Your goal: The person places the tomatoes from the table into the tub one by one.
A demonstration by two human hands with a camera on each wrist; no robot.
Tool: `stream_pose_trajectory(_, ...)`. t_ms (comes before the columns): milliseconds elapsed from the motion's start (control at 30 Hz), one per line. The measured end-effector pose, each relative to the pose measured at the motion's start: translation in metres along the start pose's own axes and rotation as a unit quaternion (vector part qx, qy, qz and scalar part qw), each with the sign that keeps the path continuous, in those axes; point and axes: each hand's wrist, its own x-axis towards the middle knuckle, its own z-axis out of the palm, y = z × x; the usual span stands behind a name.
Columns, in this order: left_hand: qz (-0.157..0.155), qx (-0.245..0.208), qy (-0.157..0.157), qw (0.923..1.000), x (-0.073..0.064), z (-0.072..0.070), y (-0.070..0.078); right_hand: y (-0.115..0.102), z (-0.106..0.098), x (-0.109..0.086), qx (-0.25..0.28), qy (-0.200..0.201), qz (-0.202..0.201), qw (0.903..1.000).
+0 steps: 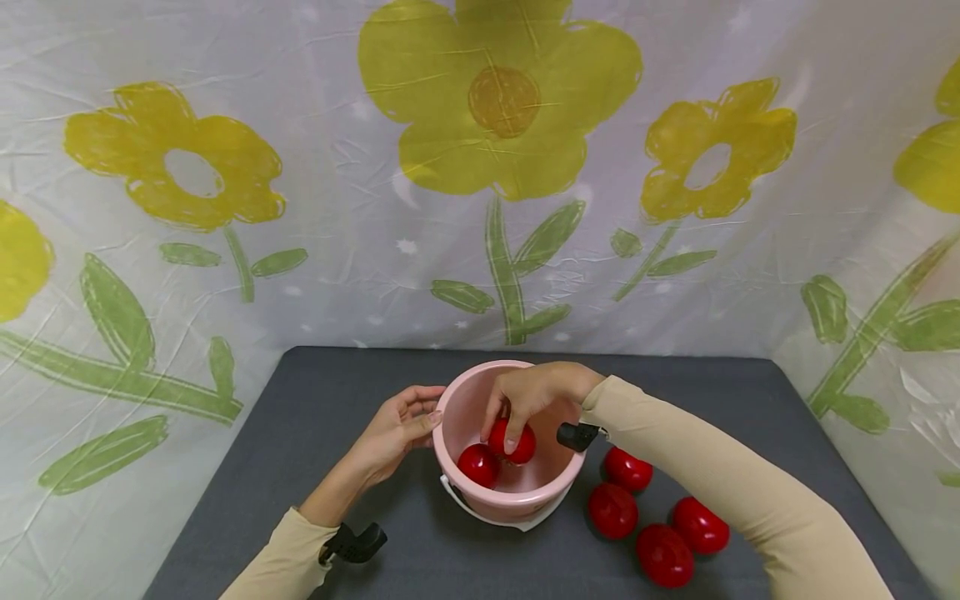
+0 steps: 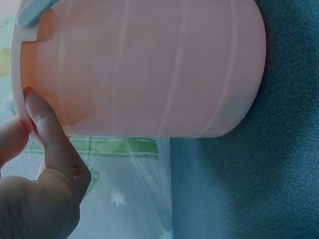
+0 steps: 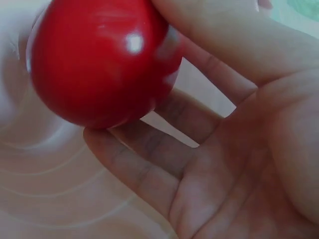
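The pink bucket [image 1: 517,498] stands upright on the dark table, its white handle [image 1: 480,517] hanging down at the front. At its left rim my left hand [image 1: 397,429] pinches the edge; the left wrist view shows the thumb against the outer wall [image 2: 144,64]. My right hand [image 1: 534,392] reaches down inside the bucket and grips a glossy red apple [image 1: 523,448], thumb on one side and fingers on the other. Right beside it, a second red apple [image 1: 477,467] lies on the bucket's bottom. In the right wrist view the held apple [image 3: 104,59] sits at the fingertips.
Several more red apples lie to the right of the bucket, among them one close to its wall [image 1: 612,510] and one near the front [image 1: 664,556]. Behind the table [image 1: 360,375] hangs a pale sheet [image 1: 337,167] with yellow flowers. Black straps with cameras sit on both wrists.
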Motion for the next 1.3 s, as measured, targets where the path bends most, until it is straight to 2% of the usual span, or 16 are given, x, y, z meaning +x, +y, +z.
stream_pose_trajectory(467, -0.008, 0.003, 0.008, 0.9999, 0.0, 0.001, 0.001, -0.001, 0.0, 0.001, -0.004, 0.001, -0.02, 0.9998)
stream_pose_trajectory(633, -0.007, 0.002, 0.006, 1.0, 0.0, 0.0, 0.0, -0.002, 0.0, 0.0, 0.009, 0.007, -0.02, 0.9997)
stream_pose_trajectory(900, -0.002, 0.001, 0.004, 1.0, 0.0, -0.001, 0.0, -0.005, -0.004, -0.005, -0.003, 0.02, -0.011, 0.9997)
stream_pose_trajectory(1133, -0.006, 0.001, 0.005, 1.0, 0.0, -0.001, -0.001, -0.016, -0.022, -0.019, -0.051, 0.041, -0.069, 0.9955)
stream_pose_trajectory(1300, -0.001, 0.001, 0.0, 1.0, 0.0, -0.001, -0.002, -0.019, -0.032, -0.031, -0.045, 0.066, -0.088, 0.9929)
